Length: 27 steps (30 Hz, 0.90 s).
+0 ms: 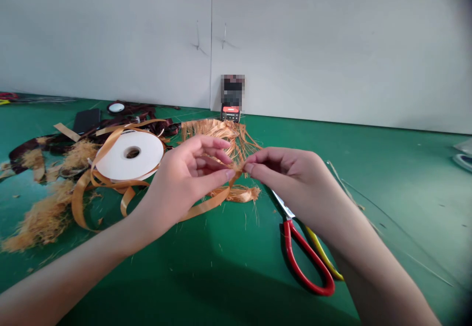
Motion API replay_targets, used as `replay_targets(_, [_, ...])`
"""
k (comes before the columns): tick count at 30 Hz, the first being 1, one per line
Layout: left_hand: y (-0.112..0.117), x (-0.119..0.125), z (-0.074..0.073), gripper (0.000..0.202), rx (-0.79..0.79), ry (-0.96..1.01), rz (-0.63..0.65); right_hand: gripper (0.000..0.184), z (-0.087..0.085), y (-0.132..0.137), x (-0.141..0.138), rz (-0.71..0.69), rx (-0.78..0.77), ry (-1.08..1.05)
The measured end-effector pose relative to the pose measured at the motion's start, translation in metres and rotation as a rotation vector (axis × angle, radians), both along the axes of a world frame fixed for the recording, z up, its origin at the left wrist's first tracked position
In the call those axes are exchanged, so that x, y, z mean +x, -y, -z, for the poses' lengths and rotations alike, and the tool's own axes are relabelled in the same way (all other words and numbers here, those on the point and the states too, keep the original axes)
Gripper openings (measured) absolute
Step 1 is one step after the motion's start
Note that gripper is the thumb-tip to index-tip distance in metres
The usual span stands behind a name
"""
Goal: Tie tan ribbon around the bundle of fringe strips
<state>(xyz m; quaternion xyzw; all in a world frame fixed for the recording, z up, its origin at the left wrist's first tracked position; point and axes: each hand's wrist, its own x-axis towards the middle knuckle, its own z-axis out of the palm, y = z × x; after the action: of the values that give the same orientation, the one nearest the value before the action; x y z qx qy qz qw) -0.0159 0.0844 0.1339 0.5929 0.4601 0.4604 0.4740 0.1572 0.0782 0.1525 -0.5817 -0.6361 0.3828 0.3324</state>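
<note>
Both hands meet above the green table and pinch one end of an orange ribbon [206, 205]. My left hand [188, 178] holds it between thumb and forefinger, the other fingers curled. My right hand [291, 176] pinches the same frayed end from the right. The ribbon trails down and left toward a white ribbon spool [129, 155] with loose orange loops around it. A frayed orange fringe piece [221, 132] lies just behind the hands, and a smaller frayed tuft [241, 194] lies below them.
Scissors with red and yellow handles [308, 262] lie under my right wrist. Heaps of orange threads [40, 218] and dark ribbon [55, 144] cover the left of the green mat [405, 183]. A black phone [85, 119], a small round object [116, 107] and a red-black device [230, 113] stand near the wall.
</note>
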Motion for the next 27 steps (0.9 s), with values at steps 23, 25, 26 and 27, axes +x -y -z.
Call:
replay_targets(23, [-0.0007, 0.0014, 0.0056, 0.041, -0.099, 0.032, 0.014, 0.013, 0.0057, 0.0052, -0.0057, 0.066, 0.22, 0.159])
replay_targets(25, [-0.0006, 0.0008, 0.0062, 0.042, -0.087, 0.026, 0.009, 0.013, 0.0056, 0.0057, -0.006, 0.083, 0.251, 0.205])
replay_targets(26, [-0.0004, 0.0005, 0.0065, 0.042, -0.081, 0.024, 0.004, 0.013, 0.0054, 0.0059, -0.0061, 0.096, 0.268, 0.232])
replay_targets(27, [-0.0003, 0.0003, 0.0068, 0.043, -0.079, 0.021, 0.001, 0.013, 0.0051, 0.0059, -0.0061, 0.114, 0.287, 0.259])
